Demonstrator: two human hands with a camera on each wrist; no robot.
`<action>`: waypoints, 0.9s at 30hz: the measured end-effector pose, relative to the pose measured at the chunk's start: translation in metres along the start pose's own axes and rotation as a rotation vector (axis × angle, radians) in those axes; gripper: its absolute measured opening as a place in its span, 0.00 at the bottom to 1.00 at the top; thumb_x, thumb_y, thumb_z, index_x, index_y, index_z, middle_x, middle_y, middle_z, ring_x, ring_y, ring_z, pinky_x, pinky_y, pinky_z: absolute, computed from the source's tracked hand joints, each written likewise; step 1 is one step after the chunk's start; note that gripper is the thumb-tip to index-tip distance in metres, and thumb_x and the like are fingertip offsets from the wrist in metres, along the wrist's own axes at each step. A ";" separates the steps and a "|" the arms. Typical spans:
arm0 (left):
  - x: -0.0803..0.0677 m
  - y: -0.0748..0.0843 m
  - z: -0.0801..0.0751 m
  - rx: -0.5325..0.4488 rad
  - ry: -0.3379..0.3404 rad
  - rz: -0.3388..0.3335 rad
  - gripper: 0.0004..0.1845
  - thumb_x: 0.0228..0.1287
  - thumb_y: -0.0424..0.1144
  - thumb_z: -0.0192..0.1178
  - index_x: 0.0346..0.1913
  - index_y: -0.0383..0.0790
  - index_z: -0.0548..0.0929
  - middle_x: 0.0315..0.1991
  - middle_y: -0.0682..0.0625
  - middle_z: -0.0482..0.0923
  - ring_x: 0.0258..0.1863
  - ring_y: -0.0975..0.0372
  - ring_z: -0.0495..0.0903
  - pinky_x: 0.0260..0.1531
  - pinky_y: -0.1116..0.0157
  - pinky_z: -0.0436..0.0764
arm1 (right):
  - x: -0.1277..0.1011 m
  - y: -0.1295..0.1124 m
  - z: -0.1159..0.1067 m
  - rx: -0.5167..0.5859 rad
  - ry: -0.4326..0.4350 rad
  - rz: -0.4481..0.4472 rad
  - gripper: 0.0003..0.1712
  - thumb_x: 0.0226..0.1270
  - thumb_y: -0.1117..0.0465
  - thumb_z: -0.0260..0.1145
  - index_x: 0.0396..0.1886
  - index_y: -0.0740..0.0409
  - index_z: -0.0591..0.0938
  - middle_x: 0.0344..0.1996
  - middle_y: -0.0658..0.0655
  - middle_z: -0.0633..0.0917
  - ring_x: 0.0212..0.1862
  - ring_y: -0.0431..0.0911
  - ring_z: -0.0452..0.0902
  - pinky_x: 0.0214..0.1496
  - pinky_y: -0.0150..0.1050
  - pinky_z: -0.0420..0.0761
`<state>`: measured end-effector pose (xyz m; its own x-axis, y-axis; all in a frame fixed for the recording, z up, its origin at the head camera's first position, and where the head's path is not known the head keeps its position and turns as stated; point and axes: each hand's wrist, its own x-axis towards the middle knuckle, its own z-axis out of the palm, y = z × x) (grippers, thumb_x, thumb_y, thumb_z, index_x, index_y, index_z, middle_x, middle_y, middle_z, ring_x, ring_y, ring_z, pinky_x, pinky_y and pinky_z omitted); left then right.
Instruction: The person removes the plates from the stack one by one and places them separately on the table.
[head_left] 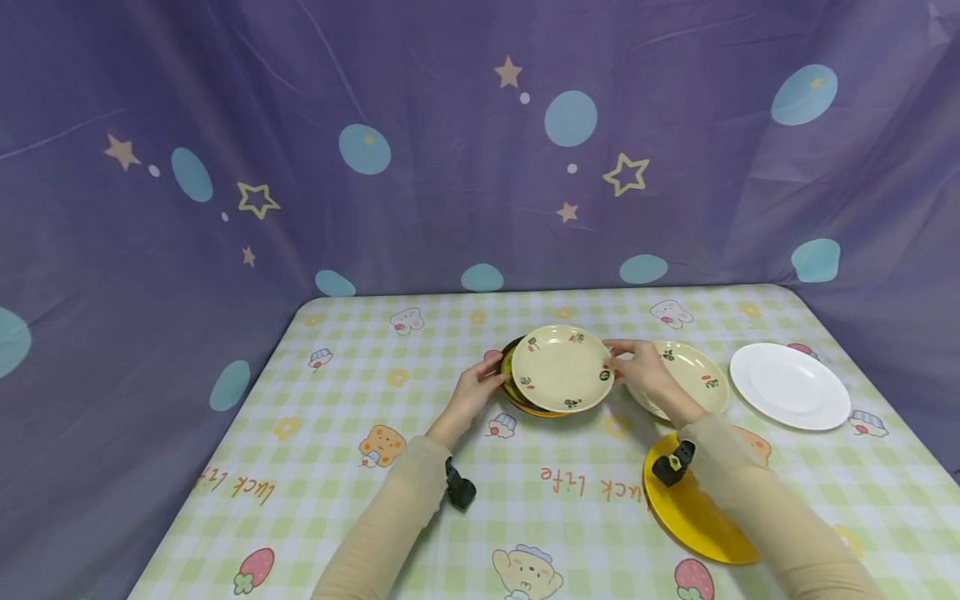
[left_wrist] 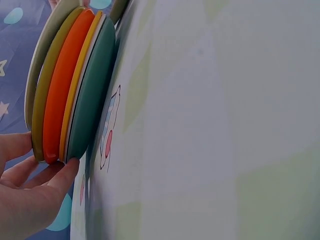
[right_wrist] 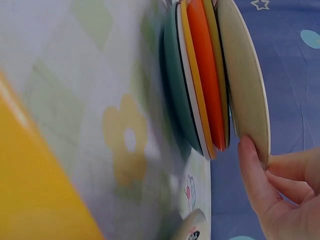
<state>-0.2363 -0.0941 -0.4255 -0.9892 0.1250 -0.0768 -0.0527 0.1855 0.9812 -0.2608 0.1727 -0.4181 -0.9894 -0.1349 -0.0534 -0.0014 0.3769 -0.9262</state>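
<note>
A cream plate with small painted motifs tops a stack of coloured plates at the table's middle. In the left wrist view the stack shows edge on: cream, olive, orange, yellow, white, teal. My left hand touches the stack's left rim with fairly straight fingertips. My right hand pinches the cream plate's right rim. In the right wrist view the cream plate tilts slightly off the stack, with my thumb against its edge.
A second cream plate lies just behind my right hand. A white plate sits at the far right. A yellow plate lies partly under my right forearm. The checked tablecloth ends at a purple backdrop.
</note>
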 end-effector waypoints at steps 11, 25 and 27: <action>0.000 0.000 0.000 0.019 0.013 0.003 0.24 0.61 0.28 0.50 0.61 0.31 0.64 0.59 0.35 0.63 0.58 0.48 0.64 0.56 0.60 0.69 | -0.009 0.003 -0.023 -0.094 0.004 0.019 0.23 0.62 0.70 0.54 0.57 0.70 0.68 0.46 0.71 0.73 0.24 0.39 0.77 0.32 0.40 0.83; -0.001 0.000 0.000 0.009 0.009 -0.002 0.24 0.61 0.28 0.50 0.61 0.30 0.64 0.59 0.35 0.63 0.58 0.48 0.64 0.56 0.61 0.69 | -0.022 0.011 -0.054 -0.098 -0.024 -0.018 0.23 0.62 0.70 0.53 0.57 0.71 0.67 0.44 0.71 0.73 0.28 0.41 0.76 0.30 0.34 0.82; 0.000 0.000 0.000 0.012 0.009 0.001 0.24 0.61 0.28 0.50 0.61 0.30 0.64 0.59 0.35 0.63 0.58 0.48 0.64 0.56 0.60 0.69 | -0.024 0.013 -0.059 -0.103 -0.029 -0.026 0.23 0.62 0.70 0.53 0.57 0.72 0.67 0.44 0.71 0.72 0.29 0.40 0.77 0.30 0.34 0.82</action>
<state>-0.2362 -0.0946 -0.4257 -0.9905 0.1160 -0.0745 -0.0506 0.1968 0.9791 -0.2454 0.2345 -0.4065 -0.9842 -0.1721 -0.0418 -0.0436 0.4645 -0.8845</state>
